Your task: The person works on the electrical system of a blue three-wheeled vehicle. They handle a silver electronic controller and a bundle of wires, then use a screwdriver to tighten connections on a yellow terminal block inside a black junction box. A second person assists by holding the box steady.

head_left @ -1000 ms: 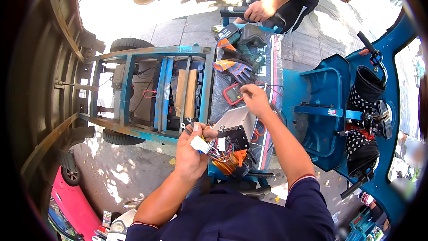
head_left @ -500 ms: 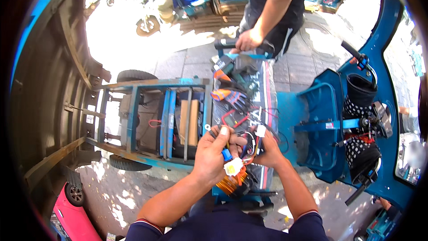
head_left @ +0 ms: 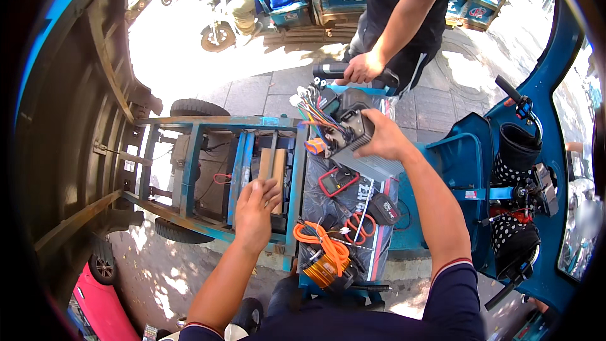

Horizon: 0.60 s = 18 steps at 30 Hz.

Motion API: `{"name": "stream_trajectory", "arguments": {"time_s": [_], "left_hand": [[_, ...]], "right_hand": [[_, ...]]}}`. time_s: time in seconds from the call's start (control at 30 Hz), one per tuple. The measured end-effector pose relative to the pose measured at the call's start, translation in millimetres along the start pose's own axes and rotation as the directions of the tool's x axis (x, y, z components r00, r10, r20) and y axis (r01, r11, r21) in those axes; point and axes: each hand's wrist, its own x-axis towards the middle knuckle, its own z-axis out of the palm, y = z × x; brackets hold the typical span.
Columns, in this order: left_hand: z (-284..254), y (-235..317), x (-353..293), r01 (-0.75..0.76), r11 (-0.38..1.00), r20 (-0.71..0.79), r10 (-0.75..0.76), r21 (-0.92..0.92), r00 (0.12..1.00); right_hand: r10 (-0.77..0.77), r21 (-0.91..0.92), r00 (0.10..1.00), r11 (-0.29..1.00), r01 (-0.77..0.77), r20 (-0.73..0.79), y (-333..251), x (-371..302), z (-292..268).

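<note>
My right hand (head_left: 386, 136) grips a grey finned metal controller box (head_left: 369, 159) by its end, tilted above the far half of the plastic-covered seat. A bundle of coloured wires (head_left: 315, 110) with white connectors fans out from the box toward the far left. My left hand (head_left: 254, 208) hovers over the blue frame, fingers loosely bent, with nothing visible in it. Below the box lies a red-edged multimeter (head_left: 338, 181). An orange and grey glove (head_left: 315, 146) shows partly behind the wires.
Nearer me are an orange cable coil (head_left: 322, 240), a gold finned device (head_left: 323, 271), a black battery pack (head_left: 384, 209) and a red loop (head_left: 360, 228). Across the seat, another person's hand (head_left: 363, 68) holds a black tool (head_left: 331, 71). Handlebars (head_left: 522, 104) stand right; the raised cargo bed (head_left: 69, 126) left.
My hands have parted from the wire connectors at the near middle. My right hand now holds the controller box farther out; my left has moved left over the frame.
</note>
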Motion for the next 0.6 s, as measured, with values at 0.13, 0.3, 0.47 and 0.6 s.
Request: {"name": "stream_trajectory", "arguments": {"time_s": [0.13,0.3,0.47,0.6], "left_hand": [[-131,-80,-53,0.285,0.927,-0.226,-0.232,0.242,0.946],[-272,-163,-166,0.62,0.659,-0.534,-0.37,0.425,0.76],[-361,-184,-250,0.746,0.501,-0.697,-0.335,0.439,0.634],[-378,-191,-266,0.768,0.48,-0.699,-0.366,0.424,0.615]], "right_hand": [[0.085,0.044,0.953,0.994,-0.102,0.291,42,60,14],[0.07,0.091,0.93,0.99,-0.11,0.361,74,88,48],[0.115,-0.048,0.967,0.993,-0.107,0.225,85,91,75],[0.073,-0.165,0.997,0.983,-0.075,-0.02,91,58,80]]}}
